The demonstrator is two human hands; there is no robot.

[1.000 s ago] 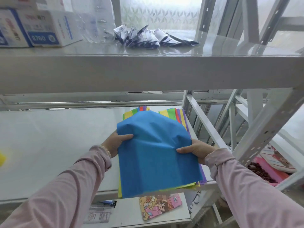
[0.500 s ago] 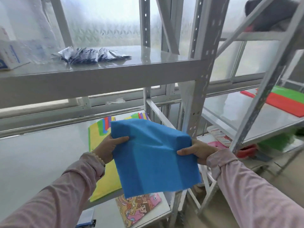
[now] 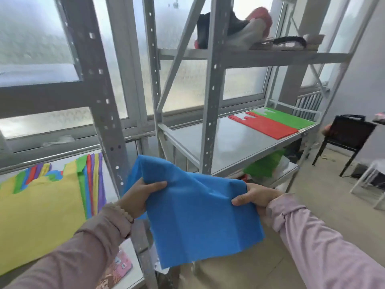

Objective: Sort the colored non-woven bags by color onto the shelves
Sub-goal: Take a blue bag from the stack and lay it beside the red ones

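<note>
A blue non-woven bag (image 3: 200,215) hangs in the air in front of me, gripped on both sides. My left hand (image 3: 139,195) pinches its left edge and my right hand (image 3: 257,196) pinches its right edge. A mixed stack of bags with a yellow one on top (image 3: 37,215) lies on the left shelf. On the right shelf (image 3: 225,142) a red bag (image 3: 264,126) and a green bag (image 3: 289,118) lie flat side by side at its far end.
Grey upright posts (image 3: 108,126) stand between the two shelf units. Shoes (image 3: 233,28) sit on the upper right shelf. Green bags (image 3: 262,163) lie on a lower level. A black chair (image 3: 348,138) stands on the floor at right.
The view has swung right from the left shelf toward the right shelf unit. Both hands carried the blue bag off the stack and rightward.
</note>
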